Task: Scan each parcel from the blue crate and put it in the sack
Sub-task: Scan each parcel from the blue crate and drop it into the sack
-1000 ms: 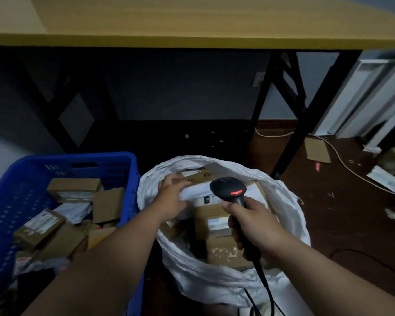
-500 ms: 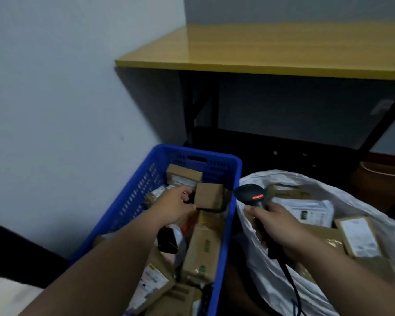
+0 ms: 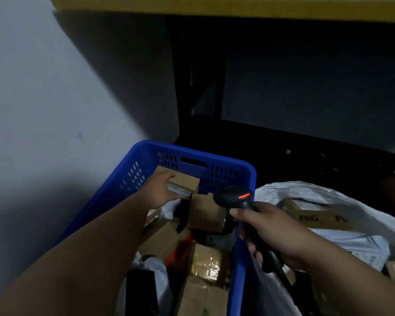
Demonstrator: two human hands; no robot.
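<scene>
Blue crate point(image 3: 226, 165): left hand point(image 3: 161, 190) grasps one parcel point(image 3: 185, 182); right hand point(image 3: 276, 233) grips one scanner point(image 3: 234, 197).

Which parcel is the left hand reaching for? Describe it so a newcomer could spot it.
Start at the blue crate beside the white sack. At its far end, under the handle slot, lies a small brown box. The left hand touches it, and it sits highest and farthest back.

Yellow-edged counter point(image 3: 214, 5) runs across top of view, w/ black metal legs point(image 3: 180, 87) & a diagonal brace under it. Pale grey wall point(image 3: 43, 99) on left, counter's shadow falling across it. Dark floor point(image 3: 306, 156) beneath, few small light specks on it. Brownish object at far right edge, too dim to ID
</scene>
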